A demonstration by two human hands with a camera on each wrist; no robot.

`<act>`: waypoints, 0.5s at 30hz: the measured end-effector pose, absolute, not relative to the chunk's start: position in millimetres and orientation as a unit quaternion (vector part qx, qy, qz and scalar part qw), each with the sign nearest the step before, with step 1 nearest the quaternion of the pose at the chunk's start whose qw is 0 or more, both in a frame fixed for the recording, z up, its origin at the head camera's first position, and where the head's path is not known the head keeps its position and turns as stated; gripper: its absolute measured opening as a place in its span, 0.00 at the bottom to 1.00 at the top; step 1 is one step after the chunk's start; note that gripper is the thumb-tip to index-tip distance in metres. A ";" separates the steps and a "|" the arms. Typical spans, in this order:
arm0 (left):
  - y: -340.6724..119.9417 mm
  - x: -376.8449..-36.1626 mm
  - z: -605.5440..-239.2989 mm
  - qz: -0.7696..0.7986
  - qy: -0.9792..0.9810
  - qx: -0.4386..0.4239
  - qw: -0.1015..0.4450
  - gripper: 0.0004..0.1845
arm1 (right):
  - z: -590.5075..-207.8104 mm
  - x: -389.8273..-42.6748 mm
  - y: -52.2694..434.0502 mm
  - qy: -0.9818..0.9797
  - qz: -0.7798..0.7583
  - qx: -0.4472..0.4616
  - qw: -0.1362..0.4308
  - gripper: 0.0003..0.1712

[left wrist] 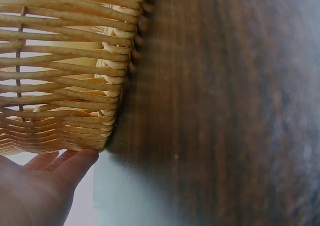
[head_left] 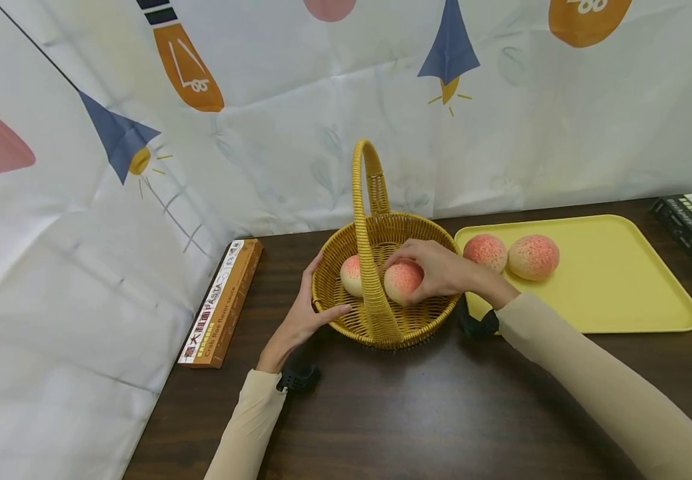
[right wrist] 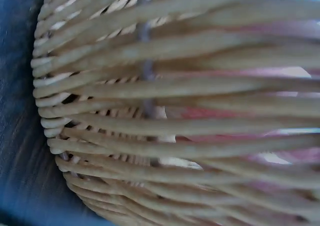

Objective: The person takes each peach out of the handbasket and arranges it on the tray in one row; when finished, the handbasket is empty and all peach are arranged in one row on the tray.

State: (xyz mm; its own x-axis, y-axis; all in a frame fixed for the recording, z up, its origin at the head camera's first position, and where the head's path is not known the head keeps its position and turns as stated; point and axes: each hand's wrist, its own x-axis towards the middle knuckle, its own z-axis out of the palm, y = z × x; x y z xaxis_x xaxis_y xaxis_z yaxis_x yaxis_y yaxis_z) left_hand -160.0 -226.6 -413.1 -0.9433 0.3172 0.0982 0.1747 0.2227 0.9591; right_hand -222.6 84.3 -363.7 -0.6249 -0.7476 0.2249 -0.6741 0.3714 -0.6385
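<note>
White cloth backdrop (head_left: 280, 153), printed blue lamps (head_left: 449, 47), orange bulbs (head_left: 189, 67), dark wood-grain tabletop (head_left: 412, 420), faint sheen

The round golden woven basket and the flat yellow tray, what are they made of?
The basket looks like slightly shiny wicker, or maybe plastic: thin strands weave over and under. The tray is probably smooth plastic, one even yellow with softly rounded corners.
</note>
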 end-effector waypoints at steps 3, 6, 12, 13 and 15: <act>-226.8 -159.5 -412.8 0.603 0.780 0.156 0.059 0.63 | -357.2 -216.4 91.5 0.829 -0.379 -0.409 0.033 0.32; -226.5 -159.1 -412.5 0.603 0.779 0.157 0.063 0.62 | -346.6 -208.3 107.0 0.833 -0.400 -0.382 0.026 0.32; -226.3 -158.0 -411.1 0.601 0.781 0.155 0.070 0.62 | -317.4 -190.9 156.7 0.828 -0.454 -0.329 0.000 0.35; -226.8 -157.7 -411.1 0.597 0.784 0.152 0.068 0.62 | -312.6 -188.5 166.4 0.827 -0.461 -0.323 -0.011 0.36; -227.2 -156.8 -410.4 0.594 0.788 0.147 0.066 0.62 | -304.0 -184.7 186.9 0.831 -0.461 -0.308 -0.040 0.39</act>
State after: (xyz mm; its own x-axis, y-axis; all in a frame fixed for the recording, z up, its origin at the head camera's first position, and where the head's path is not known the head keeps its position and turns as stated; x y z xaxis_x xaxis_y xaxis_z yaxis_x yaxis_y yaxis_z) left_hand -156.8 -227.2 -410.4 -0.9479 0.3107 0.0701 0.1529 0.2509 0.9559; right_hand -184.7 186.9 -304.0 -0.8076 -0.4742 0.3505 -0.5483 0.3849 -0.7425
